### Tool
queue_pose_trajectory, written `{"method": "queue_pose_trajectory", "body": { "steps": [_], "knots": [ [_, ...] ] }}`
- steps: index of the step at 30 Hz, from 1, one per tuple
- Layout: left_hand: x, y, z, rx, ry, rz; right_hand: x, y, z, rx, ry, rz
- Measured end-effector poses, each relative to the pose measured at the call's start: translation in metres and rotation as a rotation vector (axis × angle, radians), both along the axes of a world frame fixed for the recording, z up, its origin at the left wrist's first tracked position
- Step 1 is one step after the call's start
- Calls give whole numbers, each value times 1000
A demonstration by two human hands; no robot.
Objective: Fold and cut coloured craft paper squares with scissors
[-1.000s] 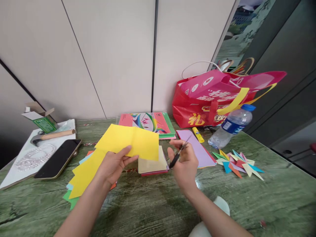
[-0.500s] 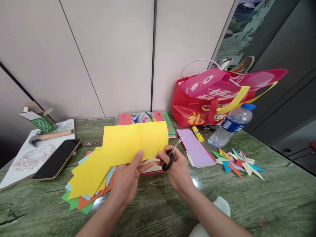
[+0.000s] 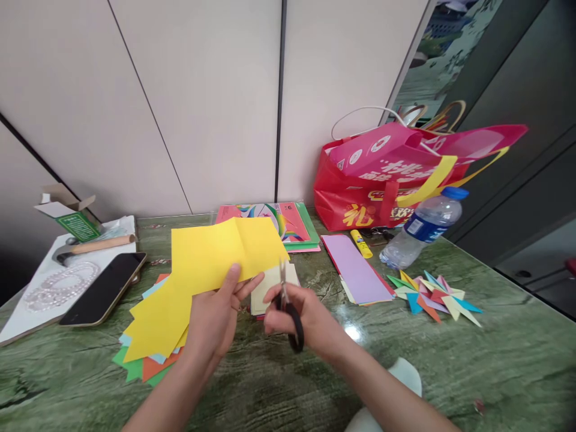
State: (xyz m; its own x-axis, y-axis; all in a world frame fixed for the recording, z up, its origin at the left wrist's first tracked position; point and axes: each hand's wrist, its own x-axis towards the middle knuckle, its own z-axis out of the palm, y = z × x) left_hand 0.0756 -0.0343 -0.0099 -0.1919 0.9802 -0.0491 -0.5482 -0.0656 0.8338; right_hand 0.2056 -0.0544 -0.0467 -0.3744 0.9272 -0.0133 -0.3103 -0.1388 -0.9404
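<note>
Your left hand (image 3: 216,318) is well to the left of the red bag (image 3: 382,171) and nearer you, with its forearm slanting up and to the right. It pinches the yellow sheet (image 3: 207,252) at the near edge: your thumb lies flat on top, the other fingers go underneath, and one finger stretches out to the right along that edge. The sheet is held up to the left of the bag, with a crease running across it.

Your right hand (image 3: 310,315) is nearer you than the bag and to its left, its forearm reaching up and to the left from the lower right. Your fingers are curled around the scissors (image 3: 284,295), one black loop hanging below them. The blades point up and away from you, their tips at the sheet's right-hand corner; they are blurred, so you can't tell whether they touch the paper or how far they are spread.

Left of the bag, the fanned paper pile (image 3: 155,327) lies partly under your left forearm. The cream paper (image 3: 263,294) sits between your hands, left of the bag and nearer you. The lilac paper (image 3: 357,273) and the glue stick (image 3: 361,244) lie just in front of the bag.
</note>
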Motion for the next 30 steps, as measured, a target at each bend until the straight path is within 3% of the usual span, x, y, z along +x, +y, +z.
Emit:
{"method": "queue_pose_trajectory", "body": {
  "steps": [3,5,16,24,30],
  "knots": [
    [-2,1,0,35,-2,3,-7,-9,1,-78,-13,269],
    [-1,-1,1,34,0,11,-11,-13,1,-118,-14,323],
    [10,-14,4,-57,77,-39,-11,-12,-2,-45,28,212],
    [13,-17,5,-228,129,-91,-11,-12,7,4,58,148],
    [12,-17,2,-186,141,-97,-10,-12,7,36,61,151]
  ]
}}
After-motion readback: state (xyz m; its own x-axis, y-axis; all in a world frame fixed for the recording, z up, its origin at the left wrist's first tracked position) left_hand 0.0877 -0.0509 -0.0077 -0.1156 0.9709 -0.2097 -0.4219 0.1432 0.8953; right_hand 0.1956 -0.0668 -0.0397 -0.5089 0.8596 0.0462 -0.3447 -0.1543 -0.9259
